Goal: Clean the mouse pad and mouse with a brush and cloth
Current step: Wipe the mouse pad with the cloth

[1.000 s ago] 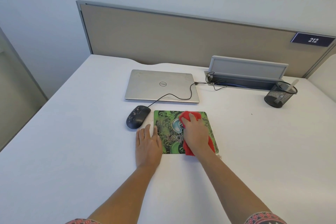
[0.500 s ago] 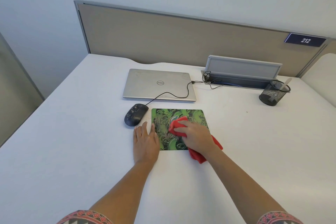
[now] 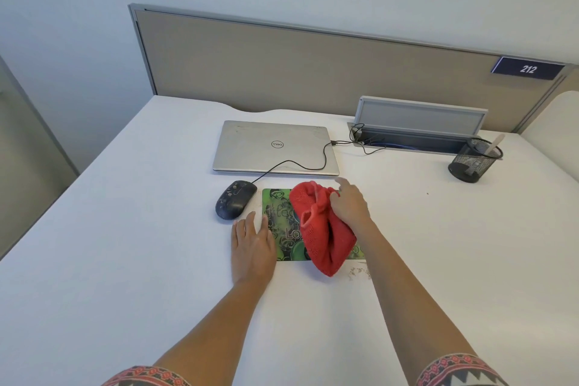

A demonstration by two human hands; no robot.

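Observation:
A green patterned mouse pad [image 3: 282, 222] lies on the white desk. My right hand [image 3: 349, 205] grips a bunched red cloth [image 3: 322, 229] over the pad's right half, and the cloth hides that part. Flat on the pad's near left corner and the desk rests my left hand [image 3: 252, 244], fingers straight. A dark wired mouse [image 3: 235, 204] sits just left of the pad, its cable running to the laptop. In the black mesh cup [image 3: 473, 160] at the right, a pale handle [image 3: 493, 144] sticks up.
A closed silver laptop [image 3: 275, 147] lies behind the pad. A grey cable box [image 3: 419, 119] with wires stands at the back right against the beige divider [image 3: 313, 66]. Small crumbs [image 3: 358, 273] lie on the desk near the pad's front right corner.
My right hand has lifted and bunched the red cloth and moved it toward the pad's back right. My left hand stays pressed at the pad's left edge.

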